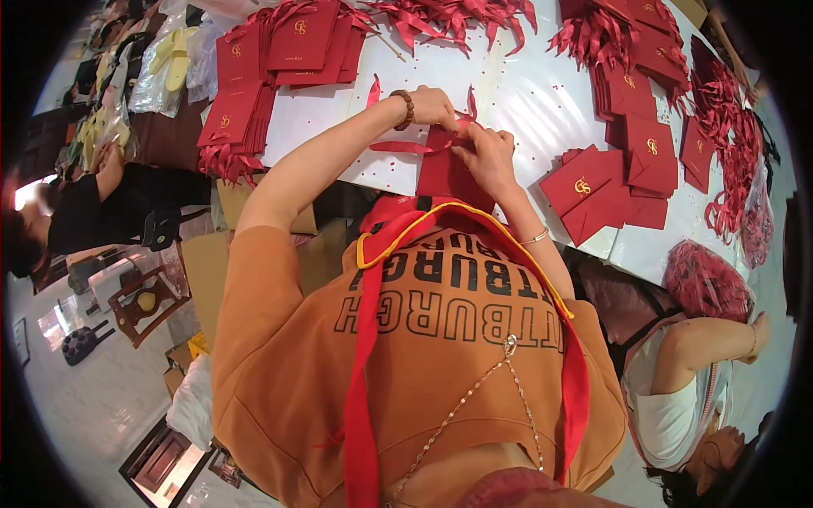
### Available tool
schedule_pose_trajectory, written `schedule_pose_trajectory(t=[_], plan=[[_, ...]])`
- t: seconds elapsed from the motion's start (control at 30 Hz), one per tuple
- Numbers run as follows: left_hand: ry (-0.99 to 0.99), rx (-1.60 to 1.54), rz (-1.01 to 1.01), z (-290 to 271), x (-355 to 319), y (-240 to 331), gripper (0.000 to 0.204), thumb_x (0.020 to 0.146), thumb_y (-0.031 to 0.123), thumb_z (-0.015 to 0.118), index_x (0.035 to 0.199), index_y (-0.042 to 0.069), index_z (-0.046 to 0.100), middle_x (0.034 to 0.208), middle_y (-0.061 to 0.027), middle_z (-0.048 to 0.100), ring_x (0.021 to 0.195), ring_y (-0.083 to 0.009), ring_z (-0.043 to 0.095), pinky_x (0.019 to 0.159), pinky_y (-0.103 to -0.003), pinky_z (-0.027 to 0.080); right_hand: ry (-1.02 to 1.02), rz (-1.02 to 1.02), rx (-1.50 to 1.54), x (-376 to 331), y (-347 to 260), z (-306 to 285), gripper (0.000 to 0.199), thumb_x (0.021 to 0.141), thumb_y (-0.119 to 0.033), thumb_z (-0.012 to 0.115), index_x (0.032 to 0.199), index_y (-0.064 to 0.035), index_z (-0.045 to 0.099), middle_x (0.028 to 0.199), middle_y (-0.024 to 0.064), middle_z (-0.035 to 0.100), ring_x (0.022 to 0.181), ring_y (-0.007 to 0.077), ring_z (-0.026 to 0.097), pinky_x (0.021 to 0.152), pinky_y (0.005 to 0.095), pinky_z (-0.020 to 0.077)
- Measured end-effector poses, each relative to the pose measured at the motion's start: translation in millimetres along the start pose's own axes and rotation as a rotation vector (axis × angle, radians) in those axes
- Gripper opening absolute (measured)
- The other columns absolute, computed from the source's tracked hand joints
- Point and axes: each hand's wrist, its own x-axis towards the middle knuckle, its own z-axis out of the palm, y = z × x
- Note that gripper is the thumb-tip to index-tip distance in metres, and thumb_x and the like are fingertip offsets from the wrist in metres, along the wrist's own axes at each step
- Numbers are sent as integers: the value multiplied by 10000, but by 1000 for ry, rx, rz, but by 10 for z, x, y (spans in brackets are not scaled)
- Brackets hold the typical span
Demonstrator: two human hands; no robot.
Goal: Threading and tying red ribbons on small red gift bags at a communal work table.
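Head view: I see a person in an orange-brown top and a red apron with yellow edging, standing at a white tabletop strewn with tiny red specks. Right before them, at the near edge, lies a dark red paper bag, with a shiny red ribbon at its far end, one length trailing left. The left hand, a brown beaded bracelet at its wrist, reaches in from the left with fingers bent down and tips pinched on the ribbon. The right hand comes from the right, thumb and forefinger pinching the ribbon just beside the left fingertips, its other fingers curled over the bag; a thin bangle circles that wrist.

More red bags with gold marks stand about: a stack on the left, another pile farther off, and a loose spread to the right. Loose ribbons heap up at the far side, with a further tangle at far right. A co-worker in a black top is at the left; another, in a white sleeve, sits near right, beside a clear sack of red stuff.
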Motion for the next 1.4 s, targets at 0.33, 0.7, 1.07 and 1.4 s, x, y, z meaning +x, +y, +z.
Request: schedule_pose_trajectory(t=[0.33,0.7,1.07,1.4], plan=[[-285,-148,119,71,119,-166,206,775,187,589,631,41,581,611,28,510,565,-73,419,510,-269,344,57,-95,-21,-20,28,47,182,712,-148,699,830,-97,570,705,64,604,711,243,550,736,371,316],[656,-367,-75,119,47,-294,284,823,269,569,865,2,657,790,-99,650,712,-166,584,664,-306,455,-75,111,-10,73,132,100,213,702,-167,710,839,-81,572,729,73,621,746,265,572,754,381,328],[739,335,-556,233,-378,-908,427,814,453,534,926,45,592,923,-184,642,861,-370,612,743,-435,465,55,19,-337,17,110,113,317,690,-266,727,978,-157,651,942,12,541,955,207,475,777,389,334],[719,-2,-31,231,-254,-502,235,804,266,526,764,52,615,743,-124,648,699,-285,621,628,-379,475,24,81,-219,-4,235,90,329,685,-282,727,973,-141,650,939,29,546,915,228,489,764,395,340]])
